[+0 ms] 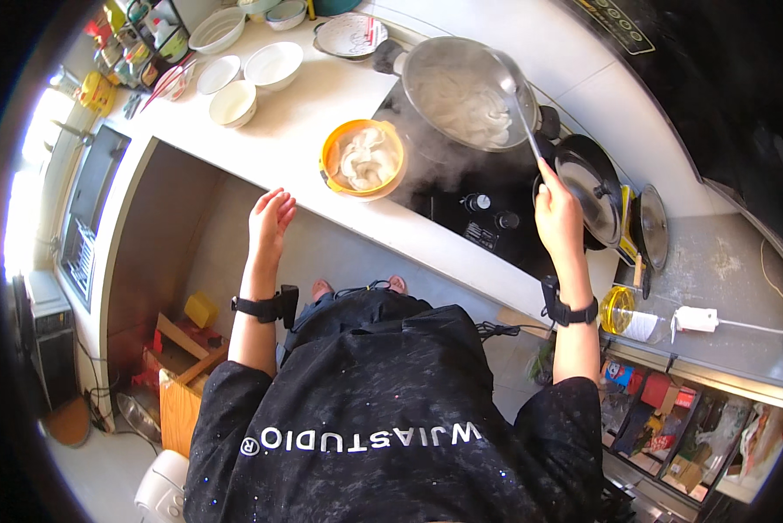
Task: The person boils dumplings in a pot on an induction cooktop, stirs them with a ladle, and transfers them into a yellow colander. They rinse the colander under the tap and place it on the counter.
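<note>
My right hand (559, 212) is closed around the handle of a metal ladle (524, 118). The ladle's head is inside a large steel pot (414, 85), near its right wall. Pale dumplings (483, 118) lie in the pot's cloudy water, and steam rises from it. In front of the worktop's edge hangs my left hand (272, 219), empty, its fingers loosely bent. To its upper right, a yellow-orange bowl (329, 150) stands on the white worktop and holds more dumplings (368, 160). Steam drifts between this bowl and the pot.
The pot sits on a black cooktop (450, 216) with two knobs. Right of it are a black pan (581, 147) with a glass lid and an oil bottle (617, 310). White bowls (274, 65) stand at the upper left. An open drawer (673, 425) juts out at the lower right.
</note>
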### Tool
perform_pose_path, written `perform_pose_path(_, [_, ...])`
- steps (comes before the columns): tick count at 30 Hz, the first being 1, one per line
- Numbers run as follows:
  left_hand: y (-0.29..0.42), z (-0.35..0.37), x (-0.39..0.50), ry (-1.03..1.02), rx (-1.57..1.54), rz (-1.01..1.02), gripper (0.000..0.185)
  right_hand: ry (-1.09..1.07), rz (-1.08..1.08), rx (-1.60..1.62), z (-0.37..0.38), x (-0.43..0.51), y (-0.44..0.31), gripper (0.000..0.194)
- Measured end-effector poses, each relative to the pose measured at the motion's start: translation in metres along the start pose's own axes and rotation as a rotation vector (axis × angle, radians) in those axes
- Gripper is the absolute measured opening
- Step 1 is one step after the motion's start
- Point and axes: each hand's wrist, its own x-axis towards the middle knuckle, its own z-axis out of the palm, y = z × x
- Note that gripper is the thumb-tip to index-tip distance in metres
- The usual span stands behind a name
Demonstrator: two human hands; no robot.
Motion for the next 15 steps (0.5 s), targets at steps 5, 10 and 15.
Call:
perform_pose_path(5, [0.0,-0.004,0.0,0.018,-0.016,-0.007,0.023,-0.018,-0.034,-0.195,0.027,0.022,0.02,0.041])
perform_pose_path(10, [0.001,-0.004,0.0,0.018,-0.008,-0.005,0.02,-0.097,-0.018,-0.332,0.043,0.035,0.026,0.042])
perform_pose_path(15, [0.003,-0.008,-0.002,0.011,-0.025,-0.002,0.02,-0.186,0.033,-0.284,0.053,0.044,0.018,0.043])
